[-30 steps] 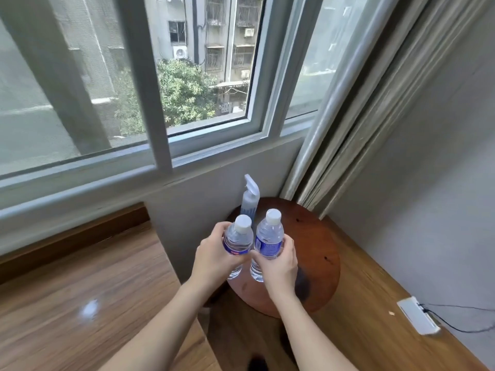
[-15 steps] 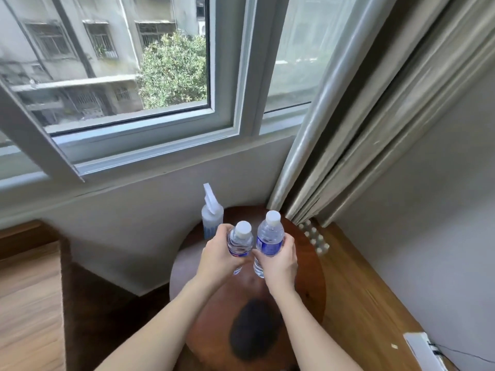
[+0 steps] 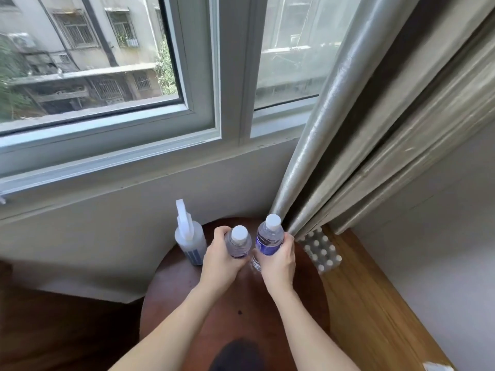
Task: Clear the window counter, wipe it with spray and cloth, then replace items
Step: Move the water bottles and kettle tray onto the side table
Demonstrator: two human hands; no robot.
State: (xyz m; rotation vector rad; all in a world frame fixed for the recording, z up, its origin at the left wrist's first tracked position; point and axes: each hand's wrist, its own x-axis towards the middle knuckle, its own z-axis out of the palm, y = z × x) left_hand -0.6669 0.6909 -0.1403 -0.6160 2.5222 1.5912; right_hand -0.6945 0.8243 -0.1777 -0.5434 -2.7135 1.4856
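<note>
A pale-framed window [image 3: 187,111] fills the upper left of the frame; ribbed silvery curtains [image 3: 375,124] hang in folds at upper right. At lower centre sits a round, glossy reddish-brown wooden counter [image 3: 171,295]. A translucent plastic spray bottle [image 3: 190,241] stands at its upper left edge. The left hand [image 3: 222,259] has its grip curled round a clear, white-capped water bottle [image 3: 237,243]; the right hand [image 3: 278,259] grips a second, blue-labelled bottle [image 3: 269,238] just beside it.

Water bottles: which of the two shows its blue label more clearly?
The water bottle in the right hand; the left hand's bottle shows less label.
</note>
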